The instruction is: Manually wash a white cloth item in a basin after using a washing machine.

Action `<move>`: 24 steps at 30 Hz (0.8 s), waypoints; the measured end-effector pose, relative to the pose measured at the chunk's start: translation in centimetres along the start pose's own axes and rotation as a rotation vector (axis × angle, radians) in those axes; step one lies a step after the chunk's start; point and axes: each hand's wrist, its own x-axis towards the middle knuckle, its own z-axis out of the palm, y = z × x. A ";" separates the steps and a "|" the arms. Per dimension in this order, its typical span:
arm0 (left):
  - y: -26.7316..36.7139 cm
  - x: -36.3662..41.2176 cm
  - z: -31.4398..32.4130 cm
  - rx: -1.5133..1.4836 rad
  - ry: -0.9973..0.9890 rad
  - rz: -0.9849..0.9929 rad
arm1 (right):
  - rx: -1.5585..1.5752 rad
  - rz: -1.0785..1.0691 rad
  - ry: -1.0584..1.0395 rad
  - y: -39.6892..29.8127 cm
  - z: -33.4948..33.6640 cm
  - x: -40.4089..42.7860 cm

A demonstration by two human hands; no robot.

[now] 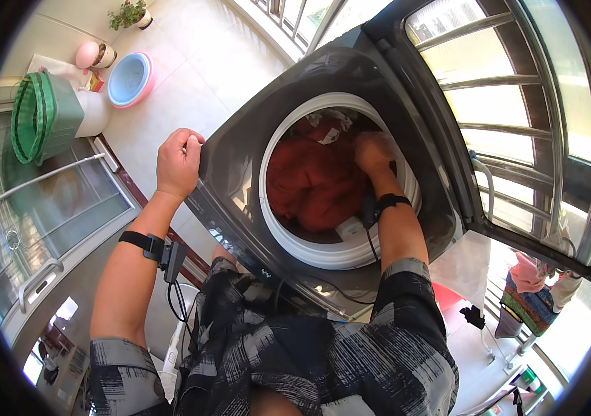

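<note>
A dark top-loading washing machine (238, 171) stands before me with its lid (462, 208) raised on the right. Red-brown laundry (316, 177) fills much of the drum, inside the white tub ring (269, 229). My right hand (375, 152) is down in the drum at the laundry's right side; it is blurred, so its grip cannot be told. A patterned white-and-dark cloth (331, 134) lies at the drum's far side. My left hand (180, 158) rests with curled fingers on the machine's left front corner. Both forearms wear black straps with small devices and cables.
Window bars stand behind the lid. On the floor at upper left are blue and pink basins (129, 80), a green bin (64, 117) and a potted plant (131, 14). A glass sliding door (61, 208) is at left. Hanging cloths (527, 291) are at lower right.
</note>
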 end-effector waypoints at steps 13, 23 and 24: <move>0.4 0.2 0.2 -0.025 -0.008 0.020 | 0.305 0.142 -0.164 2.1 -0.2 0.9; 0.0 -0.1 -0.1 -0.009 0.006 -0.021 | 2.571 0.340 -0.556 2.7 -2.2 0.2; 0.1 0.0 0.1 -0.016 0.003 -0.008 | 2.605 0.254 -0.601 3.2 -2.2 -0.2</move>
